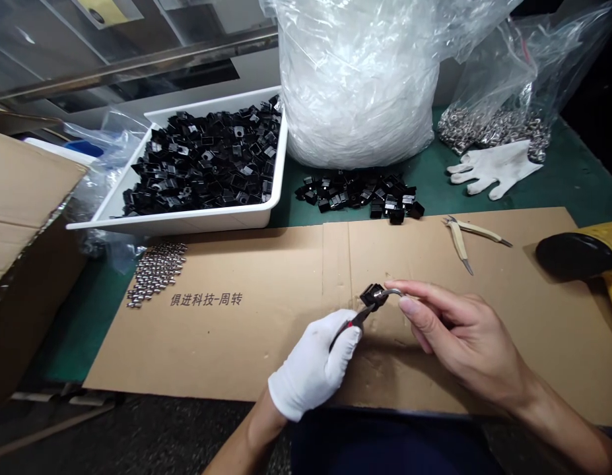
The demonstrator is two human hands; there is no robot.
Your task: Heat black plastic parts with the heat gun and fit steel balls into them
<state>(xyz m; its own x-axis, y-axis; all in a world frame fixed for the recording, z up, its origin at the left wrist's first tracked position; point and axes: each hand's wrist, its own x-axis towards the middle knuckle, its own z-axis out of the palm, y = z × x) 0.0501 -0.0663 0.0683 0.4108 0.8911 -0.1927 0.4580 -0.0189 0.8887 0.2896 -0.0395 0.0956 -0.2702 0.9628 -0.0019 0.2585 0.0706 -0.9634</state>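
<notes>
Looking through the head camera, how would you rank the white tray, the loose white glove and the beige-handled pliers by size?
Largest to smallest:
1. white tray
2. loose white glove
3. beige-handled pliers

Glove and pliers span similar lengths.

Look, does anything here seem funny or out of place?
Yes. Shiny metal beads lie loose at the edge of the cardboard, with no box, so they could roll away. A white glove also lies on the green mat, while the left hand wears a glove and the right hand is bare.
</notes>
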